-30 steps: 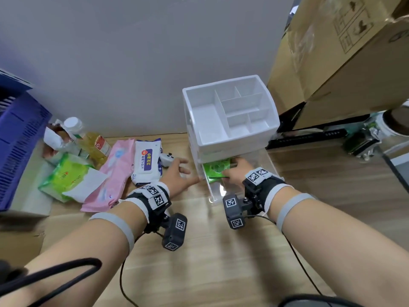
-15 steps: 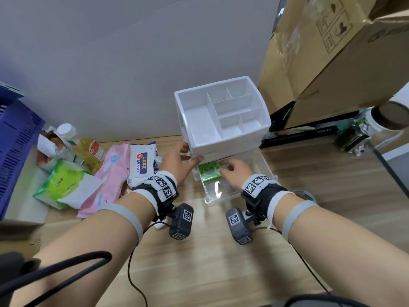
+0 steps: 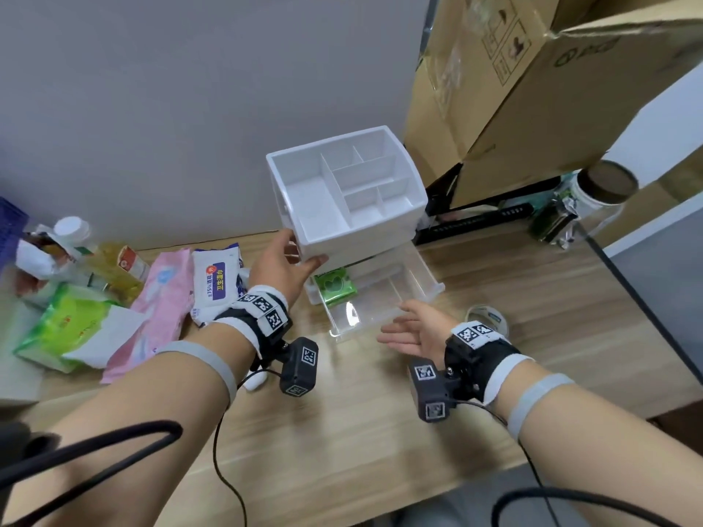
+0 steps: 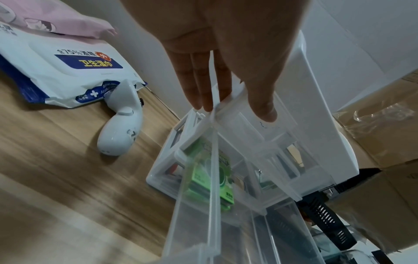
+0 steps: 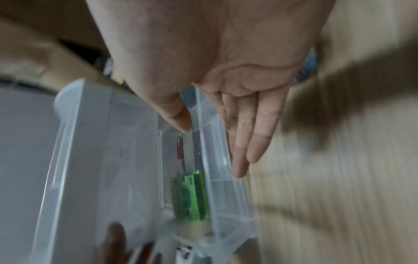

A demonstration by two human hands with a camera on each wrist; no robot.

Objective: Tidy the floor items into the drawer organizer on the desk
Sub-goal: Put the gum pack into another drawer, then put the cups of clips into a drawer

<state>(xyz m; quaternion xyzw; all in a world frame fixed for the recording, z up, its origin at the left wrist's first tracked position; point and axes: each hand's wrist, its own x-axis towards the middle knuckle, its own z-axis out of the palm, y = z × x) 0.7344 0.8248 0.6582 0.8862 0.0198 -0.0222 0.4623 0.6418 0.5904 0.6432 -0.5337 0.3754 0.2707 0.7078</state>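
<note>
The white drawer organizer [image 3: 342,199] stands on the wood surface against the wall. Its clear lower drawer [image 3: 384,294] is pulled out. A green packet [image 3: 334,286] lies in the drawer's left compartment, half under the organizer body; it also shows through the clear plastic in the left wrist view as a green packet [image 4: 203,180] and in the right wrist view as a green packet [image 5: 192,194]. My left hand [image 3: 300,252] braces the organizer's front left corner with straight fingers [image 4: 199,85] on the side and the thumb on the front. My right hand [image 3: 393,323] hovers open at the drawer's front wall, holding nothing.
Left of the organizer lie a wet-wipes pack [image 3: 217,279], a pink pack [image 3: 159,294], a green tissue pack [image 3: 68,329], a bottle [image 3: 72,230] and a small white gadget [image 4: 122,125]. A tape roll [image 3: 489,319] sits by my right wrist. Cardboard boxes [image 3: 532,89] stand to the right.
My right hand let go of the green packet and drew back out of the drawer. My left hand rose from beside the wipes to the organizer's corner.
</note>
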